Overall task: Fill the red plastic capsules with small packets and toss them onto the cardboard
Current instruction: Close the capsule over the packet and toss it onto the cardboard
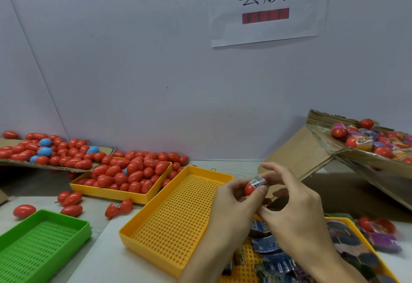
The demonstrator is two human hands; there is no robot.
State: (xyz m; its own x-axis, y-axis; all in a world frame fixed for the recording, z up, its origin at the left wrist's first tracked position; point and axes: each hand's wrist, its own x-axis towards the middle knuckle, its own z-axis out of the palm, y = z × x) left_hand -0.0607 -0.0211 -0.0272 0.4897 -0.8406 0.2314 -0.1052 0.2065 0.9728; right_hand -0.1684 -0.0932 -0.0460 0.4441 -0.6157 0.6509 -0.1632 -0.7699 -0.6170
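Observation:
My left hand [231, 202] grips a red capsule half [249, 189] with a small shiny packet [258, 180] sticking out of its open end. My right hand [289, 198] pinches the packet from the right, fingers spread above it. Both hands hover over the right end of an empty yellow perforated tray [178, 222]. Loose packets [272, 258] lie in a yellow tray [361, 247] under my right wrist. A flat cardboard sheet [13, 162] at the far left bears many closed red capsules [66, 155] and a few blue ones.
Another yellow tray [111, 192] heaped with red capsules stands behind the empty one. A green tray [40, 244] sits at the front left. Loose capsules [71, 200] lie between them. A tilted cardboard box [312, 153] with capsules and wrapped ones rises at the right.

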